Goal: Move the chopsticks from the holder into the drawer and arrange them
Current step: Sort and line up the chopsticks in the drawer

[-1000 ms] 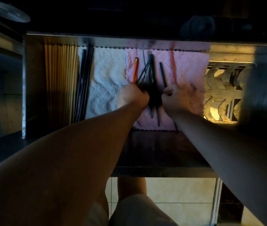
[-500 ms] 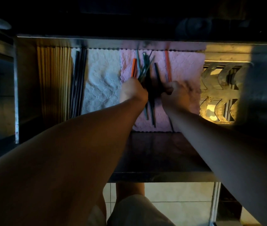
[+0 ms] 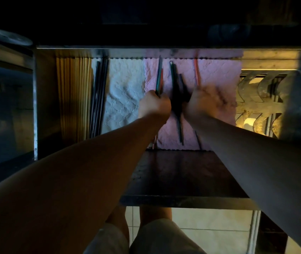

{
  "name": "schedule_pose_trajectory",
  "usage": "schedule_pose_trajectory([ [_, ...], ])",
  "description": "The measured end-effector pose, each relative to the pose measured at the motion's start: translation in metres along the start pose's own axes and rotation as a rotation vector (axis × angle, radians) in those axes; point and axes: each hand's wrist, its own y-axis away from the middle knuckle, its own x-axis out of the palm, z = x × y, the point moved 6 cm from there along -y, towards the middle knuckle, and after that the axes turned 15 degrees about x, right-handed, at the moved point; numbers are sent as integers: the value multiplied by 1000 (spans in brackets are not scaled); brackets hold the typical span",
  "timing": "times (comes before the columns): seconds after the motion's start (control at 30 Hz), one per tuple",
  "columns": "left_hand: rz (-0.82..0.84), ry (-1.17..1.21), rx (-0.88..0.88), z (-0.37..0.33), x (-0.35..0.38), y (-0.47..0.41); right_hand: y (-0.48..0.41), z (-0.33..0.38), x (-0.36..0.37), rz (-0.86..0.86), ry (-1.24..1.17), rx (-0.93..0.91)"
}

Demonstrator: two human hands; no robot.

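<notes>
The open drawer (image 3: 182, 200) holds a pink cloth (image 3: 217, 74) and a white cloth (image 3: 124, 92). On the pink cloth lies a dark bundle of chopsticks (image 3: 175, 83) between my hands. My left hand (image 3: 154, 105) is closed on a green and an orange chopstick (image 3: 159, 79). My right hand (image 3: 203, 100) is blurred and rests on the bundle's right side, near an orange chopstick (image 3: 196, 74). Its grip cannot be made out.
Pale wooden chopsticks (image 3: 74, 96) lie in a neat row at the drawer's left, with black chopsticks (image 3: 99, 96) beside them. A metal wavy rack (image 3: 259, 99) fills the right end. A dark counter edge overhangs the back. Tiled floor and my legs show below.
The crossed dark chopsticks have been drawn together into a straighter bundle. My left hand has separated a green and an orange stick to the left; my right hand shifted slightly right.
</notes>
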Motion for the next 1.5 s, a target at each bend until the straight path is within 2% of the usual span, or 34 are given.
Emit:
schedule_pose_trajectory([
  [0.07,6,-34,-12,0,4,1,-1,-1,0,57,-49,41],
  [0.17,26,-84,33,-2,15,2,3,-4,-8,-90,-202,69],
  [0.27,37,-101,30,1,31,0,9,-15,-12,-157,-318,77],
  [0.47,1,-61,-72,1,42,-6,7,-33,-5,-91,-446,57],
  [0.57,-6,-45,-51,0,36,-3,9,-26,3,-44,-476,45],
  [0.7,-4,-53,20,2,18,6,14,-13,-1,71,-251,-21],
  [0.8,-41,-50,26,8,-2,9,21,-6,3,118,-254,-3],
  [0.97,-19,189,-54,22,-24,18,17,6,21,32,-252,55],
  [1.07,-1,287,-114,32,-34,17,19,10,15,56,-376,95],
  [1.17,0,348,-172,38,-47,19,30,21,6,64,-376,65],
  [1.27,-26,402,-216,49,-62,20,37,34,10,150,-482,52],
  [1.33,-60,383,-213,61,-72,17,44,45,15,178,-500,53],
  [1.5,-109,137,-88,86,-97,6,60,79,36,243,-675,0],
])
